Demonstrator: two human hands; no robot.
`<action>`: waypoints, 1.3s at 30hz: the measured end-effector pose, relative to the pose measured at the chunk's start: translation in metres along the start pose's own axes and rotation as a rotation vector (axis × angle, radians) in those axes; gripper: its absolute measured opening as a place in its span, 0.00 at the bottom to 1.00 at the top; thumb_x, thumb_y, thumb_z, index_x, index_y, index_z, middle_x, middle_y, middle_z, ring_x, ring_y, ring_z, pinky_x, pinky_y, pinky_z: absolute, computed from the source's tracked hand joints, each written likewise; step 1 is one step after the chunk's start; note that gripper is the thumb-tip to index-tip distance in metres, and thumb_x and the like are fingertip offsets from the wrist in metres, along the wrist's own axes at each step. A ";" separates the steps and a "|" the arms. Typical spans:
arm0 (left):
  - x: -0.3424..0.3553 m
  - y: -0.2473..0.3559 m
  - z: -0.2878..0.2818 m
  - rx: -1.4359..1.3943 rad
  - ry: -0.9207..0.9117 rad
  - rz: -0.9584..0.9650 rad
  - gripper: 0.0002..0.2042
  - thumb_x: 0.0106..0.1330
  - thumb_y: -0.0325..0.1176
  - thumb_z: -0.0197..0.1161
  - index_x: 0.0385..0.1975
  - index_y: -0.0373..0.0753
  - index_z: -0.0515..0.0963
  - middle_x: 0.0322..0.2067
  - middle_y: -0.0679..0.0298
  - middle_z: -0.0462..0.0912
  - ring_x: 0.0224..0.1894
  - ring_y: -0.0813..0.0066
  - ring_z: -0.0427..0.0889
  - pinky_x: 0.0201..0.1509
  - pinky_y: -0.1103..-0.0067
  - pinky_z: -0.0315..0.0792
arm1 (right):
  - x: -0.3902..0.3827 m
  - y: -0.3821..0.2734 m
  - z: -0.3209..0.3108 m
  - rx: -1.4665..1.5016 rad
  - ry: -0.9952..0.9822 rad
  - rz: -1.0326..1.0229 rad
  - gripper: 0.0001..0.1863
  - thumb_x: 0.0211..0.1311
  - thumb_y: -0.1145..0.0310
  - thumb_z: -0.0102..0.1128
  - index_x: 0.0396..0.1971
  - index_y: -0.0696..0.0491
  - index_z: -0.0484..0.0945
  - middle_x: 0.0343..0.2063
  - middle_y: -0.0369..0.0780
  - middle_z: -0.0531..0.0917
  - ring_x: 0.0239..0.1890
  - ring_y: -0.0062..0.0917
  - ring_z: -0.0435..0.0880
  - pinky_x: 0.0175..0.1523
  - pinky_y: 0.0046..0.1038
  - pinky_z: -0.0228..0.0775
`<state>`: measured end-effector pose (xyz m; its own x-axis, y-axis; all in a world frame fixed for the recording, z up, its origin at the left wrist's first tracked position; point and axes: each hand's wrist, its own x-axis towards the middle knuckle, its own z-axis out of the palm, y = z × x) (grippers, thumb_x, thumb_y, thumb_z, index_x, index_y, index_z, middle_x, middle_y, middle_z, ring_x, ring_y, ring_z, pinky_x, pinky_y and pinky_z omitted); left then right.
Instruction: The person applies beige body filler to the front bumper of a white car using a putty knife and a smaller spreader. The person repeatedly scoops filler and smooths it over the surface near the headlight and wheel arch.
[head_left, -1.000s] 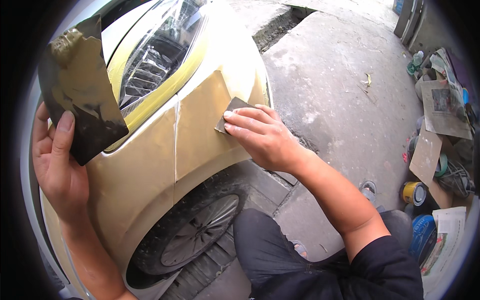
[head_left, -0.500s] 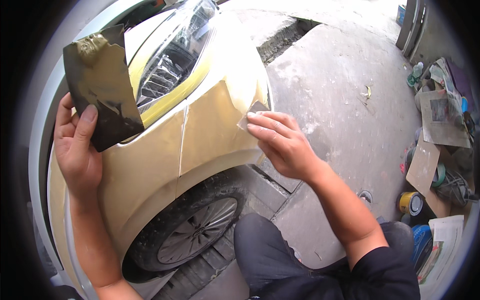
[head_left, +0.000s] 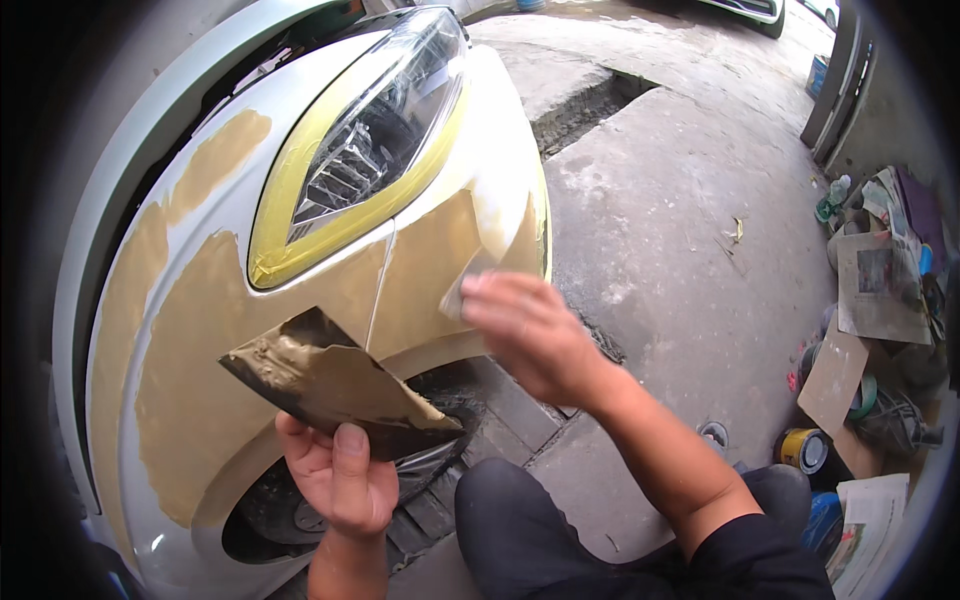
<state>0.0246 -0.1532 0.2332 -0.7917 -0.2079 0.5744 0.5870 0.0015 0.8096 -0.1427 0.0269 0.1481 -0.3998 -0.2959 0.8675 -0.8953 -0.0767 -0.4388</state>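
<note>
My left hand (head_left: 340,470) holds a dark flat board (head_left: 335,375) smeared with olive-tan putty, low in front of the car's fender over the wheel arch. My right hand (head_left: 525,325), motion-blurred, is closed on a small flat spreader (head_left: 463,282) at the fender's tan putty-coated panel (head_left: 420,280); whether the spreader touches it I cannot tell. Above, yellow masking tape (head_left: 275,258) rings the car's headlight (head_left: 375,130). Tan patches cover much of the white bodywork. The wheel (head_left: 275,510) is largely hidden behind my left hand and the board.
The concrete floor (head_left: 680,240) has a trench (head_left: 590,110) beyond the car. Along the right lie newspapers (head_left: 875,285), cardboard (head_left: 832,375), shoes and a yellow tin (head_left: 800,450) near my knee. Metal posts (head_left: 835,90) and another car (head_left: 745,15) stand at the back.
My left hand and board have moved down and rightward from the upper left, the board now tilted flatter. My right hand has shifted downward, still holding the spreader. The view takes in more bodywork.
</note>
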 end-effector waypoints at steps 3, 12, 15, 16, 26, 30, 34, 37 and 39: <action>-0.022 -0.008 -0.009 0.073 0.082 0.058 0.26 0.75 0.18 0.51 0.72 0.41 0.66 0.70 0.55 0.73 0.71 0.60 0.74 0.76 0.62 0.67 | 0.026 0.032 -0.001 -0.263 0.028 0.189 0.22 0.68 0.79 0.58 0.62 0.58 0.76 0.62 0.50 0.79 0.67 0.47 0.74 0.71 0.44 0.66; -0.099 -0.024 -0.015 0.089 0.187 -0.070 0.28 0.70 0.18 0.51 0.72 0.37 0.64 0.69 0.53 0.73 0.69 0.60 0.75 0.74 0.62 0.69 | 0.027 0.005 0.030 -0.355 -0.096 0.159 0.21 0.63 0.77 0.58 0.57 0.55 0.81 0.61 0.42 0.82 0.64 0.38 0.78 0.68 0.42 0.65; -0.107 -0.024 -0.020 0.142 0.214 -0.101 0.29 0.70 0.19 0.51 0.73 0.37 0.63 0.68 0.53 0.73 0.69 0.60 0.75 0.75 0.62 0.69 | 0.003 0.007 0.033 -0.362 -0.149 0.130 0.21 0.62 0.77 0.58 0.56 0.54 0.82 0.63 0.40 0.81 0.65 0.35 0.78 0.71 0.43 0.62; -0.108 -0.025 -0.021 0.137 0.229 -0.102 0.28 0.70 0.19 0.51 0.72 0.37 0.63 0.68 0.53 0.73 0.68 0.60 0.75 0.75 0.63 0.69 | -0.006 0.010 0.033 -0.370 -0.169 0.118 0.21 0.62 0.77 0.59 0.56 0.54 0.82 0.63 0.40 0.81 0.65 0.34 0.78 0.72 0.44 0.60; -0.106 -0.032 0.002 0.093 0.323 -0.157 0.24 0.70 0.21 0.53 0.67 0.33 0.66 0.63 0.54 0.76 0.64 0.63 0.77 0.72 0.65 0.70 | -0.051 0.040 0.011 -0.529 -0.340 -0.005 0.21 0.61 0.73 0.60 0.56 0.50 0.83 0.65 0.33 0.80 0.68 0.27 0.76 0.76 0.51 0.54; -0.105 -0.029 0.006 0.084 0.310 -0.144 0.24 0.70 0.22 0.54 0.67 0.33 0.66 0.63 0.53 0.76 0.63 0.62 0.77 0.72 0.65 0.70 | -0.013 0.026 -0.004 -0.413 -0.149 0.112 0.20 0.64 0.77 0.60 0.57 0.53 0.82 0.62 0.39 0.81 0.66 0.34 0.77 0.71 0.44 0.62; -0.107 -0.022 0.005 0.095 0.347 -0.116 0.24 0.69 0.21 0.53 0.66 0.33 0.66 0.63 0.53 0.76 0.64 0.62 0.77 0.73 0.65 0.69 | 0.042 0.018 0.004 -0.259 -0.029 0.184 0.18 0.66 0.79 0.60 0.56 0.58 0.80 0.60 0.45 0.83 0.62 0.42 0.79 0.66 0.41 0.69; -0.110 -0.018 0.002 0.119 0.374 -0.108 0.23 0.69 0.20 0.53 0.65 0.33 0.67 0.63 0.53 0.76 0.64 0.62 0.77 0.72 0.66 0.69 | 0.055 0.001 0.020 -0.281 -0.030 0.202 0.20 0.63 0.80 0.59 0.55 0.58 0.80 0.60 0.46 0.82 0.62 0.42 0.80 0.66 0.42 0.68; -0.112 -0.018 -0.003 0.151 0.393 -0.125 0.23 0.69 0.21 0.53 0.65 0.32 0.67 0.63 0.53 0.76 0.63 0.63 0.77 0.72 0.66 0.69 | 0.047 -0.015 0.032 -0.320 -0.070 0.213 0.21 0.61 0.80 0.60 0.55 0.58 0.80 0.60 0.45 0.82 0.62 0.41 0.80 0.66 0.42 0.67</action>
<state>0.1030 -0.1328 0.1537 -0.7134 -0.5717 0.4052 0.4367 0.0895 0.8951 -0.1420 -0.0164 0.1879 -0.5790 -0.3378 0.7420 -0.8140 0.2915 -0.5025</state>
